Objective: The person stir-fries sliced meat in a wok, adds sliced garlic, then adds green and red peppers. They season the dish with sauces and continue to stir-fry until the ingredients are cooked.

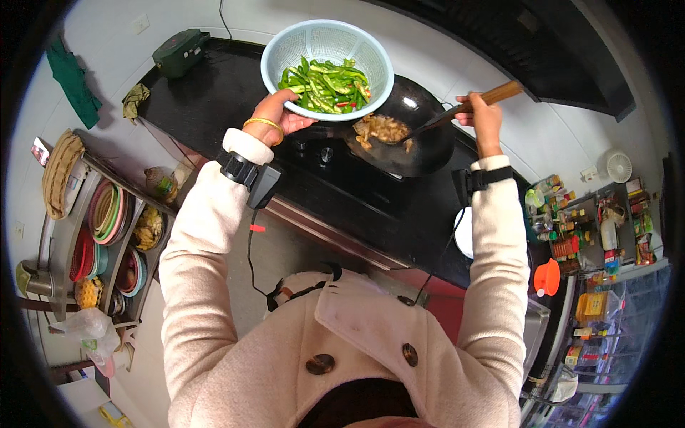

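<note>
My left hand (275, 117) grips the near rim of a light blue plastic colander (273, 51), thumb on the inner side and fingers beneath. Sliced green peppers (326, 85) with a few red pieces lie inside it. The colander is held up beside a black wok (433, 144) and covers part of its left side. In the wok are browned pieces of food (381, 130), seemingly meat. A spatula or ladle (500, 93) with a wooden handle is in my right hand (481, 120); its metal shaft slants down into the wok, its head partly hidden among the food.
The wok sits over a black stove on the dark counter (225, 91). A dark green case (181, 52) and a crumpled cloth (135, 101) are at the counter's left end. A white plate (464, 232) lies near my right forearm. Bottles (572, 246) crowd the right; a basket rack (112, 176) stands left.
</note>
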Tool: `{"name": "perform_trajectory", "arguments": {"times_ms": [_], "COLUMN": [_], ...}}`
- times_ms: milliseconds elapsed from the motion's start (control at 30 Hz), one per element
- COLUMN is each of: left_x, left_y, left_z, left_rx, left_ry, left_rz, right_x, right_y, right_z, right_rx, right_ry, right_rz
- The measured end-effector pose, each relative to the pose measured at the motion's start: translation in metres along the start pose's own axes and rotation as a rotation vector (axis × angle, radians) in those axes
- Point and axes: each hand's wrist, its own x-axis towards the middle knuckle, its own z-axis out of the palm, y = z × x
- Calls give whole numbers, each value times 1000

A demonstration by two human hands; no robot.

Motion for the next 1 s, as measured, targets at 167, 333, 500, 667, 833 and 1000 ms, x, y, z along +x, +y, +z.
{"name": "perform_trajectory", "arguments": {"times_ms": [167, 333, 500, 667, 833, 1000], "left_x": [-5, -4, 4, 5, 7, 9], "left_y": [1, -1, -1, -2, -4, -8], "left_z": [2, 5, 2, 4, 14, 24], "left_rx": [14, 30, -2, 32, 88, 94], "left_ry": [28, 40, 12, -6, 56, 87], "left_rz": [-25, 6, -54, -17, -17, 7], "right_x": [8, 4, -12, -14, -10, -3], "right_y": [-14, -6, 36, 0, -30, -1], "right_z": [-25, -15, 34, 5, -9, 13], "right_rx": [-67, -18, 336, 4, -320, -161], "right_ry": [-12, 4, 139, 61, -155, -76], "right_rz": [19, 114, 89, -43, -22, 55]}}
